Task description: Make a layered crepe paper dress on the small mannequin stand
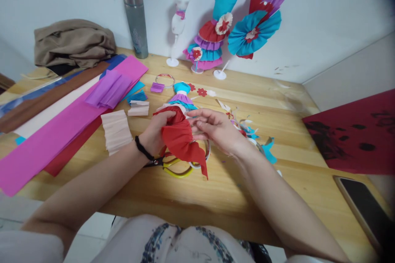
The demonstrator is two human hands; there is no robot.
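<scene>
A gathered strip of red crepe paper (179,137) hangs in front of me, one end trailing down to a point. My left hand (157,129), with a black band at the wrist, is closed around its upper left part. At the right edge of the paper is my right hand (214,127), its fingers stretched out and apart, tips close to or touching the folds. Just behind both hands lies a small layered paper dress (182,94) in teal, white and purple, its lower part hidden. Beneath the red paper are yellow-handled scissors (177,169) and a partly covered tape roll (207,154).
Crepe paper sheets (77,125) lie stacked at left, with a cream pleated piece (117,131) nearer. Dress forms (182,24) and a flask (135,20) stand at the back. Paper scraps (251,131) and a phone (361,205) are to the right.
</scene>
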